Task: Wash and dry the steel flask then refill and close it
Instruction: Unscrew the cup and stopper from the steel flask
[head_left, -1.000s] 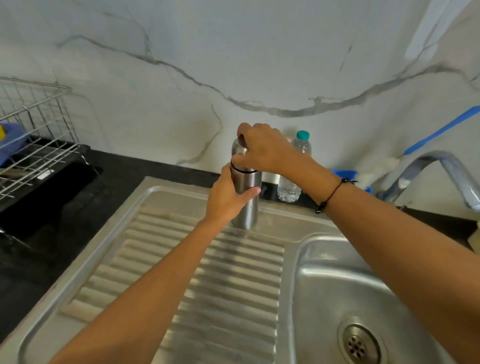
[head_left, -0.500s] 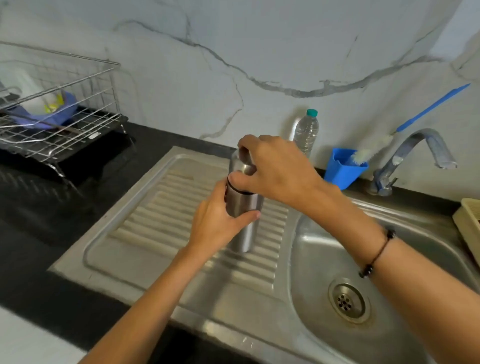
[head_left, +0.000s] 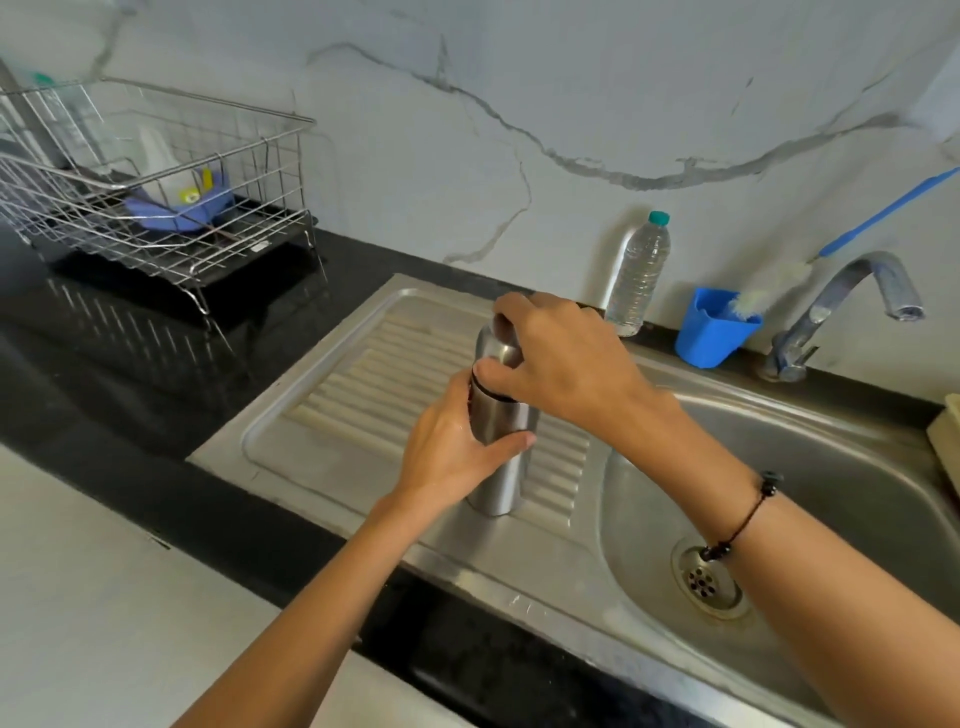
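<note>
A steel flask (head_left: 497, 475) stands upright on the ribbed drainboard (head_left: 363, 384) of the steel sink. My left hand (head_left: 449, 449) grips the flask's body from the left, thumb across its front. My right hand (head_left: 563, 358) comes from the right and holds the steel cap (head_left: 493, 345) on top of the flask, fingers curled over it. A black ring shows between cap and body. Behind stands a clear plastic water bottle (head_left: 638, 273) with a teal cap, against the wall.
A blue cup (head_left: 714, 330) holds a blue-handled bottle brush (head_left: 763, 296) beside the tap (head_left: 852, 306). The sink basin (head_left: 841, 467) with its drain (head_left: 709, 579) lies to the right. A wire dish rack (head_left: 156, 182) stands on the black counter at the left.
The view has pulled back and tilted down, showing more counter and sink. Both hands stay on the flask and cap in the same grip; the flask stands further forward on the drainboard than a second ago.
</note>
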